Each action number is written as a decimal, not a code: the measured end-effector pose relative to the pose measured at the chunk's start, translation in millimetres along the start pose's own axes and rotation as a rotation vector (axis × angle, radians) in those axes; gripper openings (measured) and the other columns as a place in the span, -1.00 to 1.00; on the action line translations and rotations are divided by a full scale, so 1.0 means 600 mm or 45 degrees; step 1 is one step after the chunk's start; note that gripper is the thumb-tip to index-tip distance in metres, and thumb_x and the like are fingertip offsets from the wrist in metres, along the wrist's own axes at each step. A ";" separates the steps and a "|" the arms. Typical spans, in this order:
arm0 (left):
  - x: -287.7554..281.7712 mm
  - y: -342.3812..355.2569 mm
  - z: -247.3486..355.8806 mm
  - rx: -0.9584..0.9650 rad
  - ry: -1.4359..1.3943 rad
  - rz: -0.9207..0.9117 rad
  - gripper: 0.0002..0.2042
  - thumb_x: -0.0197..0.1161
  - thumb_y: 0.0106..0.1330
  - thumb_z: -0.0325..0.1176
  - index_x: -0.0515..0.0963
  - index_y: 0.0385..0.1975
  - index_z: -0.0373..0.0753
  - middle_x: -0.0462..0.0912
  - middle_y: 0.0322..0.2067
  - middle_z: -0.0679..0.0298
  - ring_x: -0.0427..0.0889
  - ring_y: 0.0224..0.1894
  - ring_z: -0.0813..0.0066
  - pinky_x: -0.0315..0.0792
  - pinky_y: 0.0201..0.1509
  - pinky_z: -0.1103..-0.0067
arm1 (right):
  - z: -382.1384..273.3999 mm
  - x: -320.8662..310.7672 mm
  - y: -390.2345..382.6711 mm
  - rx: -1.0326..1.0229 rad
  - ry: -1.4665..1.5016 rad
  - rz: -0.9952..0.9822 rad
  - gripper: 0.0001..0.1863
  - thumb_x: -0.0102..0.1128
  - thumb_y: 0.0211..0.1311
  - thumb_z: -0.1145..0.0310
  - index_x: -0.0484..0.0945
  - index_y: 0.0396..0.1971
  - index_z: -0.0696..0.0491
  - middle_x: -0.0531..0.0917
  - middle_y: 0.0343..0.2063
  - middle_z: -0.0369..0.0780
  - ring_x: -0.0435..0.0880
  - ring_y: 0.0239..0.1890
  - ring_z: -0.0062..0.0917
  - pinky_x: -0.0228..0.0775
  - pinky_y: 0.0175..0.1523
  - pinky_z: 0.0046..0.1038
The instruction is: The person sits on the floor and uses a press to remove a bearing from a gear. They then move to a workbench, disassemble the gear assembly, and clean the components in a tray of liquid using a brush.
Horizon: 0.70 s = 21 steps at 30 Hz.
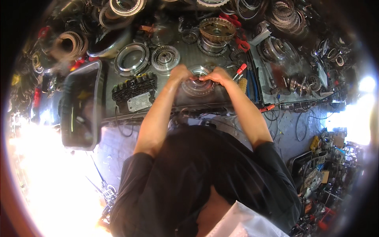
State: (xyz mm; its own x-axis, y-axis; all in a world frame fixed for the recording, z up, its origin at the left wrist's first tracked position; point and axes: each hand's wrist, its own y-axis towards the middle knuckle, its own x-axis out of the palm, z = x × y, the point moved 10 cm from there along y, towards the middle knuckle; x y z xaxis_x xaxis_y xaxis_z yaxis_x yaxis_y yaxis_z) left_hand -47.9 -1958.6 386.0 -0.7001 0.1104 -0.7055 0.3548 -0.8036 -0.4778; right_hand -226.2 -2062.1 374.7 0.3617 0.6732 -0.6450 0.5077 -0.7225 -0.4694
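A round, shiny metal transmission drum (198,90) lies flat near the front edge of the workbench. My left hand (181,74) grips its left side and my right hand (218,75) its right side. Both thumbs reach inward and nearly meet over the drum's middle. The fingers curl down round the far side, where their tips are hidden. Just left of my left hand lies another toothed metal drum (166,58). Close by my right hand is a red-handled tool (240,71).
A wide metal ring (132,58) and a dark valve body (134,87) with a metal plate lie to the left. A black tray (81,106) juts past the bench edge. Behind stands a brownish toothed drum (217,29). Blue-handled tools (252,85) lie at the right.
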 end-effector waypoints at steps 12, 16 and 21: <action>0.014 -0.003 -0.032 -0.214 -0.018 -0.002 -0.26 0.62 -0.18 0.18 0.73 -0.09 -0.32 0.72 0.05 -0.02 0.70 0.13 0.08 0.52 0.19 0.33 | 0.032 0.044 0.050 0.210 0.153 -0.138 -0.50 0.77 -0.25 0.18 0.79 -0.30 0.16 0.74 -0.27 -0.19 0.67 -0.27 -0.43 0.45 -0.27 -0.32; 0.022 0.006 -0.033 -0.173 -0.222 -0.008 -0.36 0.65 -0.17 0.02 0.73 -0.17 -0.39 0.77 -0.15 0.07 0.74 -0.15 0.23 0.55 -0.08 0.37 | 0.047 0.052 0.053 0.302 0.267 -0.179 -0.55 0.76 -0.22 0.23 0.78 -0.30 0.11 0.73 -0.31 -0.24 0.65 -0.31 -0.44 0.46 -0.25 -0.29; 0.018 0.007 -0.038 -0.190 -0.290 0.057 -0.39 0.66 -0.11 -0.10 0.71 -0.15 -0.49 0.79 -0.21 0.05 0.75 -0.17 0.21 0.55 -0.11 0.38 | 0.030 0.034 0.020 0.315 0.180 -0.175 -0.26 0.73 -0.21 -0.01 0.74 -0.13 0.27 0.78 -0.13 -0.05 0.78 -0.20 -0.30 0.64 -0.27 -0.21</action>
State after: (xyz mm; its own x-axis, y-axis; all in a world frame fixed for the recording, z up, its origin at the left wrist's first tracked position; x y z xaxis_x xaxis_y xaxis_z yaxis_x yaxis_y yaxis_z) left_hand -39.8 -1947.3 364.3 -0.7972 -0.0711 -0.5995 0.4637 -0.7080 -0.5326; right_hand -226.6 -2059.9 345.0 0.4169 0.7697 -0.4834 0.3598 -0.6281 -0.6899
